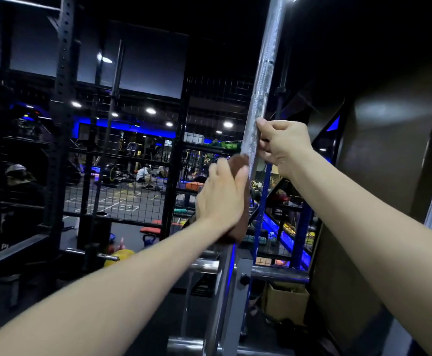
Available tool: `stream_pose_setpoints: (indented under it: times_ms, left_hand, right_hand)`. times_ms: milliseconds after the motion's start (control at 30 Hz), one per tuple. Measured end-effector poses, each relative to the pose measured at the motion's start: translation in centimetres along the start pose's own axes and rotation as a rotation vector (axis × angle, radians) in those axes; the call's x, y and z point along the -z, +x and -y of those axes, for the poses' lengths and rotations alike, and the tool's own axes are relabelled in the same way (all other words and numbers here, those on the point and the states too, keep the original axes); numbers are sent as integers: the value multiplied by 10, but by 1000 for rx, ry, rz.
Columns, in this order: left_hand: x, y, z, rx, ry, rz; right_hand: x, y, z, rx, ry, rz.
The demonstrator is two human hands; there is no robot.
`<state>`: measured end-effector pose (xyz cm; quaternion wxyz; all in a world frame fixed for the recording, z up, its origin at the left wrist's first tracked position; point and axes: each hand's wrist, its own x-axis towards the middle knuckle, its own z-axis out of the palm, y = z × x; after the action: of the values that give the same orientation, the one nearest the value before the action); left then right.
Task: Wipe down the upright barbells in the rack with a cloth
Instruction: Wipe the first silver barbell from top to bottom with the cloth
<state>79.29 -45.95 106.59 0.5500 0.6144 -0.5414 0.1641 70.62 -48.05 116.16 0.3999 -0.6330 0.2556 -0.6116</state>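
Note:
A silver knurled barbell (263,80) stands upright in the middle of the view, running from the top edge down past my hands. My right hand (281,145) grips its shaft, fingers curled round it. Just below, my left hand (222,199) wraps a brown cloth (240,160) against the left side of the same bar; the cloth hides that stretch of shaft. The bar's lower part (222,286) continues down into the chrome rack (276,274).
A second darker bar (283,73) stands just behind the first. A black power rack (63,98) and wire-mesh fence (122,191) fill the left. A dark wall panel (379,176) is close on the right. A cardboard box (284,301) sits on the floor.

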Motion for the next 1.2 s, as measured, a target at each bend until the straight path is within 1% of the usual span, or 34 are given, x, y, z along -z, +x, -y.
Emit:
stream_pose_setpoints:
  times_ms: [100,167,267,333,400,467,533,633,667,767,867,933,1000,1100,1200]
  left_hand:
    - [4,48,-23,32,-103,-56]
    - [2,50,-24,32,-102,-73]
    - [-3,22,-8,20,-40,-108]
    - [-6,-9,6,5,-16,-51]
    - [-5,-23,15,5,21,-17]
    - [-2,-12,11,-17,63,-30]
    - [0,15,-5,-44,47,-81]
    - [-2,44,-27,-10,15,-149]
    - [-4,43,-26,-29,67,-173]
    - [-12,10,1,-212,250,-217]
    - [-19,-36,35,-320,337,-178]
    - [-18,-42,43,-343,407,-145]
    - [-11,-30,31,-326,398,-125]
    - [-4,8,1,-203,280,-108]
    - [-9,19,-7,-149,276,-108]
  right_hand:
    - [0,5,-2,5,-10,23]
    - [-1,8,-5,7,-15,21]
    - [-3,9,-10,20,-39,-7]
    - [-3,6,-8,29,-32,-7]
    - [-2,2,-5,39,-26,-8]
    - [-1,2,-4,38,-34,-16]
    - [0,3,-6,42,-49,-16]
    - [1,9,-9,60,-83,-7]
    - [0,10,-9,61,-86,-12]
    - [-2,10,-10,65,-98,-39]
    - [-2,3,-6,23,-24,-24]
    - [-2,1,-4,20,-9,-21]
    - [-1,2,-5,24,-19,-26]
    - [-1,10,-11,45,-66,-48]
    - [-1,15,-20,53,-82,-47]
